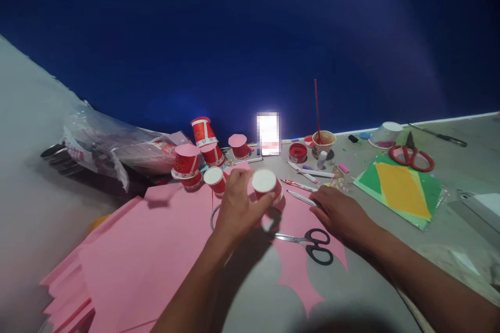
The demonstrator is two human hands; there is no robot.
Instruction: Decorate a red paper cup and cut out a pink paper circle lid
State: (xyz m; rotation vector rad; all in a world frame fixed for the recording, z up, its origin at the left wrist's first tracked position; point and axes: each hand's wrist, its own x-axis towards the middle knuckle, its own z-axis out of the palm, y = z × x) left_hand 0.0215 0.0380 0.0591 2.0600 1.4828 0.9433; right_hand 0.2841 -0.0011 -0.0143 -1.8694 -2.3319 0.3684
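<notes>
My left hand [242, 200] grips a red paper cup [276, 192], its white base turned up, above the pink paper. Farther right, my right hand [339, 210] has closed fingers at the end of a white marker [300, 197]. A pair of scissors [299, 240] with black handles lies between my forearms, blades pointing left. Beneath it are pink paper scraps [299, 276] with curved cuts. Just left of my left hand stands another upturned red cup [214, 179]; a grey ring-like edge is partly hidden by that hand.
Stacked red cups [187, 164] stand at the back left, beside a plastic bag [117, 135]. Pink sheets [148, 255] cover the left side. A cup with a brush [323, 140], a red paint pot [297, 153], green and yellow sheets [404, 190] and red-handled scissors [411, 158] lie rightward.
</notes>
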